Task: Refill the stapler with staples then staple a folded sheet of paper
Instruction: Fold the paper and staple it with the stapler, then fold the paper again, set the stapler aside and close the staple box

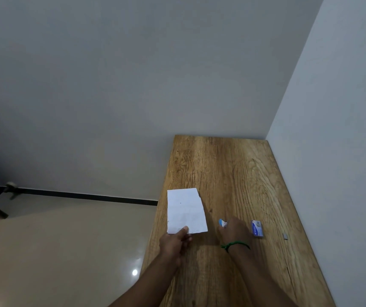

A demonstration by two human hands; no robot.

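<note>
The left hand (175, 240) pinches the near edge of the folded sheet of paper (186, 210), which lies flat on the wooden table (233, 173). Just beside it, the right hand (235, 231), a green band (236, 244) on its wrist, curls over the stapler (222, 223); only the blue-and-white tip shows. A staple box (257, 228) lies near, its print too small to read. A strip of staples (285, 236) lies farther right.
</note>
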